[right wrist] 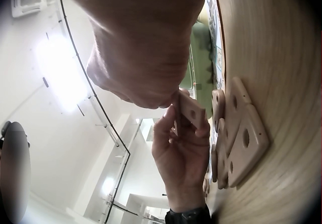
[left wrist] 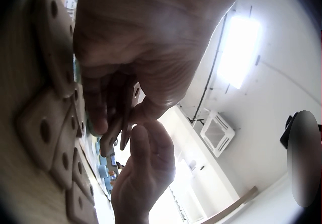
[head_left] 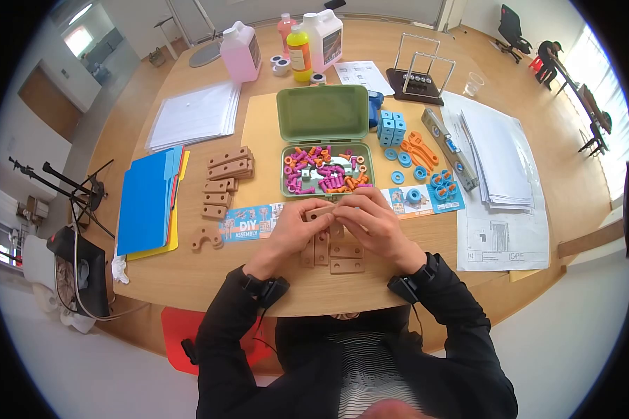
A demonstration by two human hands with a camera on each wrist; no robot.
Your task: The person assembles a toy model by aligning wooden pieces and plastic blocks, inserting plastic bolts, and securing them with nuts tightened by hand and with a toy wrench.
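Note:
In the head view my left hand (head_left: 293, 229) and right hand (head_left: 376, 225) meet over the front of the table. My left hand grips wooden pieces with holes (right wrist: 192, 111), held together at an angle in the right wrist view. The right hand's fingertips pinch the same pieces at their other side, and its fingers hide part of them. Beneath both hands lie several flat wooden strips with holes (head_left: 346, 265), close together on the tabletop. Their round holes show large in the left wrist view, where a wooden strip (left wrist: 48, 128) lies beside my left hand.
A green box (head_left: 284, 171) of purple and orange bolts stands open behind the hands. Wooden blocks (head_left: 219, 186) lie left; blue blocks (head_left: 391, 128), orange tools (head_left: 419, 150) and a metal level (head_left: 449, 146) lie right. A DIY leaflet (head_left: 248, 222) runs beneath. Folders (head_left: 147, 202) and papers (head_left: 500, 157) flank these.

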